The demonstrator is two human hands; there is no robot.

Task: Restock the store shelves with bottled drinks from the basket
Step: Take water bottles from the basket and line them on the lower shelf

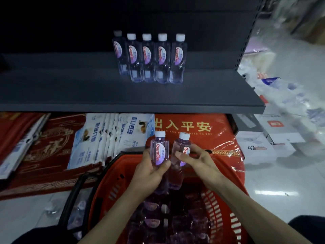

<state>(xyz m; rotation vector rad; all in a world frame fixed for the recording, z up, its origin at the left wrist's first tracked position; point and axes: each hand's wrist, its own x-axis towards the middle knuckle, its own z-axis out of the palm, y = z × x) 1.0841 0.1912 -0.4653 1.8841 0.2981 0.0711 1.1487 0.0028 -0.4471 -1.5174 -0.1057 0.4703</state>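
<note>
Two clear water bottles with white caps and red-lettered labels are held upright, side by side, above the red plastic basket (226, 205). My left hand (151, 171) grips the left bottle (159, 150) around its middle. My right hand (195, 160) grips the right bottle (182, 147), which leans slightly right. More bottles (158, 221) lie packed in the basket below. On the dark grey shelf (88, 92) stand several matching bottles (149, 57) in a row, one set further back at the left.
The shelf's front edge (158, 108) runs across above the basket. Below it lie red mats (184, 125) and white packaged goods (109, 136). White boxes and plastic-wrapped packs (263, 145) cover the floor to the right. The basket's black handle (77, 194) hangs at its left.
</note>
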